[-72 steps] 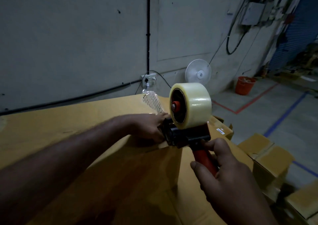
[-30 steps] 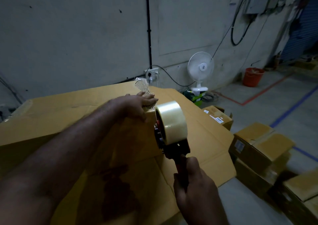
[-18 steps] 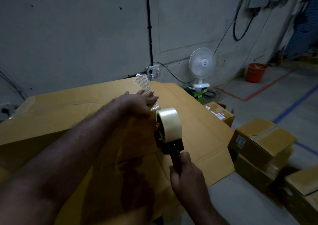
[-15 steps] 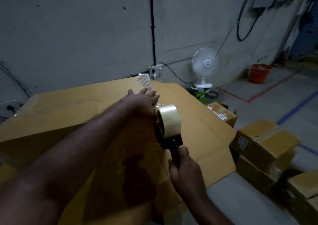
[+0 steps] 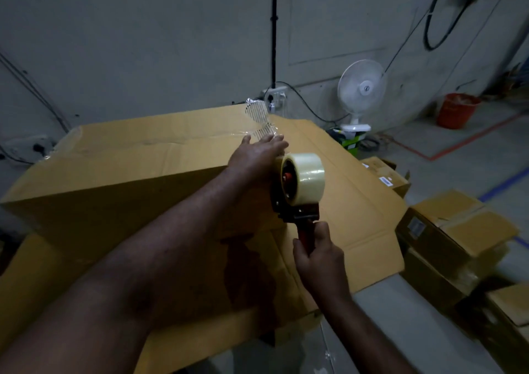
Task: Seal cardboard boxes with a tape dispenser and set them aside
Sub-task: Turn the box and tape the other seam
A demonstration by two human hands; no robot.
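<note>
A large brown cardboard box (image 5: pixel 120 173) fills the middle of the view, one flap spread out to the right. My left hand (image 5: pixel 257 156) lies flat with straight fingers on the box's top, pressing down a strip of clear tape (image 5: pixel 259 118) whose loose striped end sticks up past the far edge. My right hand (image 5: pixel 317 254) grips the red handle of a tape dispenser (image 5: pixel 300 190). Its roll of clear tape stands upright just right of my left hand, over the box.
Several smaller cardboard boxes (image 5: pixel 455 230) are stacked on the floor at the right. A white fan (image 5: pixel 361 90) stands by the grey wall, with an orange bucket (image 5: pixel 457 110) further right. Cables and a socket (image 5: pixel 276 93) run along the wall behind the box.
My left hand has slid forward and flattened on the tape. The dispenser has drawn back toward me along the box top, and my view has pulled back.
</note>
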